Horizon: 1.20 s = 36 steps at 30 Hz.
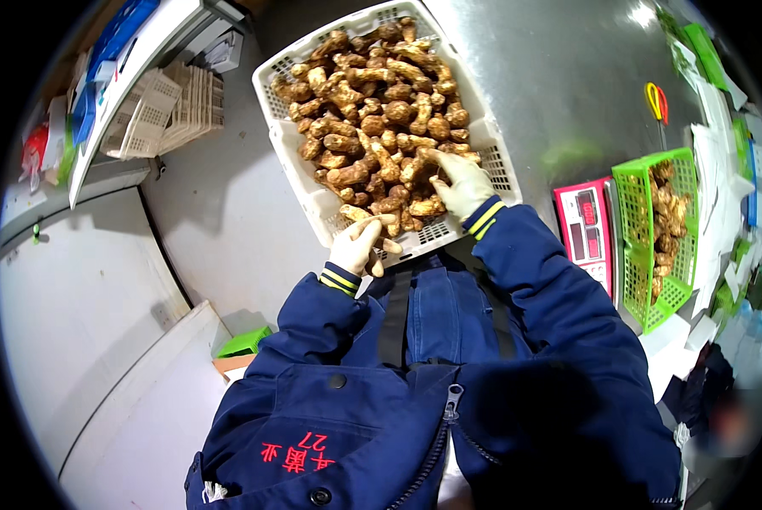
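A white plastic crate (316, 210) with slotted walls stands in front of me, heaped with brown, thick-stemmed mushrooms (372, 110). My right hand (466, 185), in a pale glove, reaches over the crate's right side. Its thumb and fingers close on a mushroom (421, 168) at the edge of the heap. My left hand (360, 245), gloved too, is at the crate's near left corner, beside the nearest mushrooms. Its fingers are apart, and I see nothing held in them.
Right of the crate, a red and white digital scale (587, 229) sits on the metal table (559, 93). Beside it a green basket (634, 255) holds more mushrooms. Yellow and red-handled scissors (658, 106) lie beyond. Stacked cream baskets (173, 110) sit at left.
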Motion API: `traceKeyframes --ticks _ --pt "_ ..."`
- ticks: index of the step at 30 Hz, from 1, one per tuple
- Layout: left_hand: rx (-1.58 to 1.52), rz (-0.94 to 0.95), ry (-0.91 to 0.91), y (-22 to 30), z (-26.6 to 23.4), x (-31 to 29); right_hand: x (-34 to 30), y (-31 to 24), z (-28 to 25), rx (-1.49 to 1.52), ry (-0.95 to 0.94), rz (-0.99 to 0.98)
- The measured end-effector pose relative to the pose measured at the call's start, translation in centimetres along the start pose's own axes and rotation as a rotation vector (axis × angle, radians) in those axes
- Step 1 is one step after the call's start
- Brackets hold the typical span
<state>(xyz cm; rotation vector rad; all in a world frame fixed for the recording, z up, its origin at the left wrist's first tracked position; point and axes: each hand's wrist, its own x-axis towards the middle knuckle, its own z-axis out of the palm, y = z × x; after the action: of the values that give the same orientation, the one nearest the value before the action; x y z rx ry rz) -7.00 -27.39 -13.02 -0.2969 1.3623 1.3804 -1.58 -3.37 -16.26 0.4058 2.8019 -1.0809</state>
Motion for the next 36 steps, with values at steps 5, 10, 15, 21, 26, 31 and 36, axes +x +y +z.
traceKeyframes --ticks 5,10,15,21,26,31,36 --pt "-0.050 -0.016 -0.008 -0.5 -1.2 0.2 4.0 -3.3 3.9 -0.426 0.124 -0.315" --pt "-0.124 -0.052 -0.035 -0.8 -2.4 0.4 5.4 -7.1 5.4 -0.627 -0.187 -0.090" --pt "-0.131 0.041 -0.068 -0.3 -3.4 0.6 6.1 -5.1 5.1 -0.473 -0.139 -0.115" --pt "-0.149 0.362 0.022 2.3 -4.1 2.5 3.8 -3.6 1.5 1.135 -0.324 0.380" --pt "0.773 1.010 0.086 4.6 -2.7 2.6 1.5 -4.3 1.0 1.604 -0.378 0.694" --pt "1.055 0.653 -0.157 1.7 -3.9 2.6 0.4 -5.5 2.2 0.879 -0.538 0.498" --pt "0.866 0.580 -0.082 -0.3 -5.1 -0.1 1.2 -7.7 4.6 0.448 -0.288 0.373"
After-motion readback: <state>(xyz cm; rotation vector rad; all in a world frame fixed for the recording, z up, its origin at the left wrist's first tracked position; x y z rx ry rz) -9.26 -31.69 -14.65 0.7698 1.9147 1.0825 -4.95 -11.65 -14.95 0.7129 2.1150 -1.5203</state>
